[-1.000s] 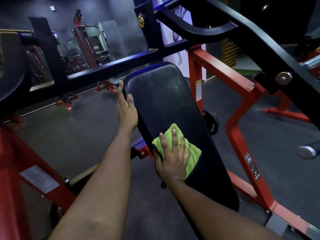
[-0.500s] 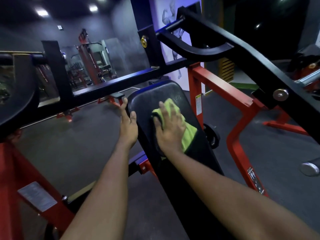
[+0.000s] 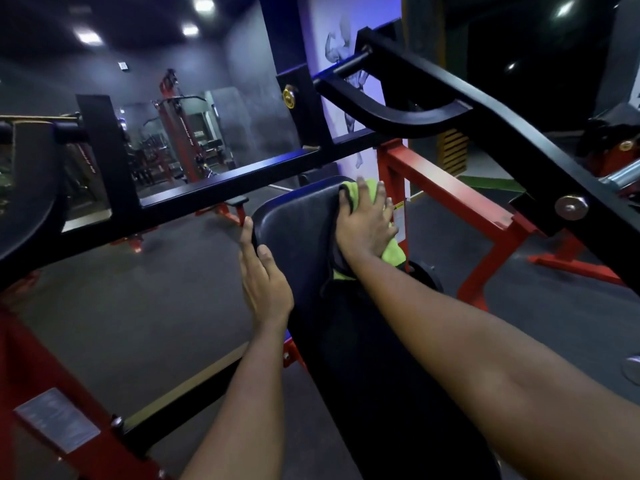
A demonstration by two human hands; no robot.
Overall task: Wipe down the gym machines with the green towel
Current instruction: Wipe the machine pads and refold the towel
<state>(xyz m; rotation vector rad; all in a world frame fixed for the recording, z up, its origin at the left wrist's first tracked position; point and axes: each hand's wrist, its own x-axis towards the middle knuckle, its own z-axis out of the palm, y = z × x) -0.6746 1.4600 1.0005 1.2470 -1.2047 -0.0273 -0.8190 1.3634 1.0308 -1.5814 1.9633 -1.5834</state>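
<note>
Green towel [image 3: 390,252] being pressed onto the pad [image 3: 298,230], top right corner
It is being flattened by the spread right hand [image 3: 369,226]; left edge being touched by the flat left hand [image 3: 265,278].

Black pad [image 3: 298,237]: green towel [image 3: 393,252] on upper right corner.

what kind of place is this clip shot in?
A gym, most likely a commercial one. Giveaways: the red machine frame with its black padded bench, a red cable tower in the back, and a muscle-figure mural on the wall.
</note>
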